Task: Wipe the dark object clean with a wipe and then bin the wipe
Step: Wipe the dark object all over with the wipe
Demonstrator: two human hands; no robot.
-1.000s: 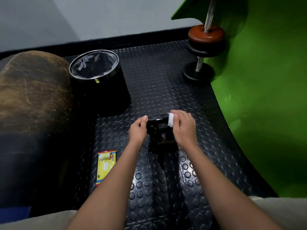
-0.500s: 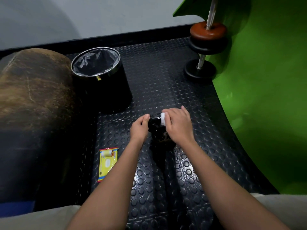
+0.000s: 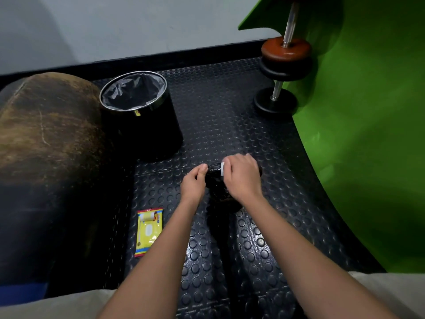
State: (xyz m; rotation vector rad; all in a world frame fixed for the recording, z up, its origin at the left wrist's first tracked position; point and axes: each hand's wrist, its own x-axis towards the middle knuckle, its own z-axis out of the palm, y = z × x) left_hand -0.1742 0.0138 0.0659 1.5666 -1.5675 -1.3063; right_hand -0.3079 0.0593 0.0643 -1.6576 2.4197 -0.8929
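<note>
Where two bare forearms reached forward over the studded black floor mat [image 3: 230,116], one yellow pack of wipes [image 3: 149,231] lay flat, near and to the left of the left hand [image 3: 193,184]. That hand curled its fingers against the left end of the one dark object [image 3: 215,184], which sat on the mat between the two hands. Touching it from the other side, the right hand [image 3: 241,176] lay over the object's top, fingers bent and pinching one white wipe [image 3: 222,169] against it. Beyond the left hand and further left stood one round black bin [image 3: 140,118] with a dark liner, upright and well apart. Far past the right hand stood one barbell [image 3: 284,65] on end, carrying three discs, beside a green wall [image 3: 368,134].
</note>
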